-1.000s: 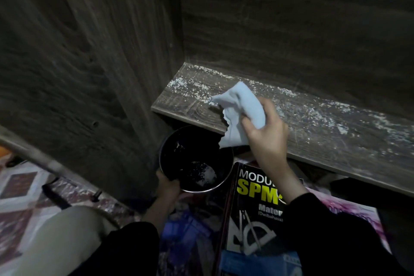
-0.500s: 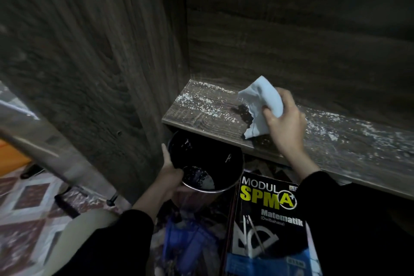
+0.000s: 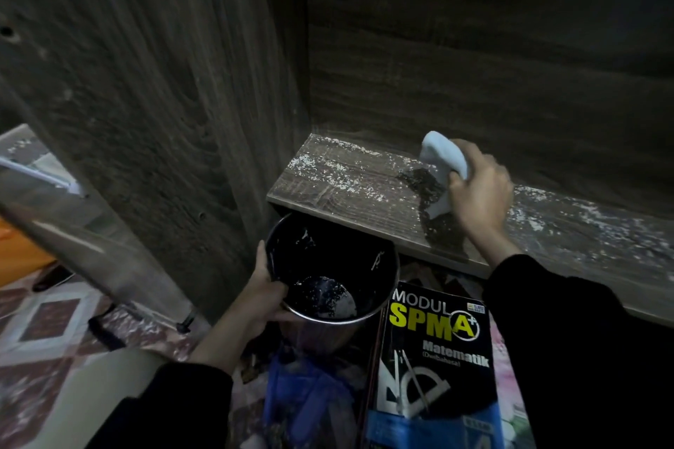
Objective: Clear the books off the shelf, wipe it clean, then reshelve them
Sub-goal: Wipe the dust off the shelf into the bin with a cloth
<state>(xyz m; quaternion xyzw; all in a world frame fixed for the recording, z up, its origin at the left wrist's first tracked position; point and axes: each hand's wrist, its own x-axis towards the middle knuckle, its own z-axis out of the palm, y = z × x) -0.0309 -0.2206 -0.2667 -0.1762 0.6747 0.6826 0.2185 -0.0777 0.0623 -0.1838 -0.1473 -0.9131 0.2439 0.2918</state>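
Home: wooden bookshelf, patterned floor, schoolbook

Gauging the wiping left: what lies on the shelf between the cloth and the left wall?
Head view: scattered white crumbs cover the shelf from the cloth to the left wall, with a dark patch beside the cloth.

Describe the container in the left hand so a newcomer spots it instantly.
Find the dusty wooden shelf board, then look just below its left front edge. The left hand grips the rim of a round metal bin there, dark inside with pale crumbs at the bottom. It is the only round open vessel; its neighbour is a flat black Matematik book.
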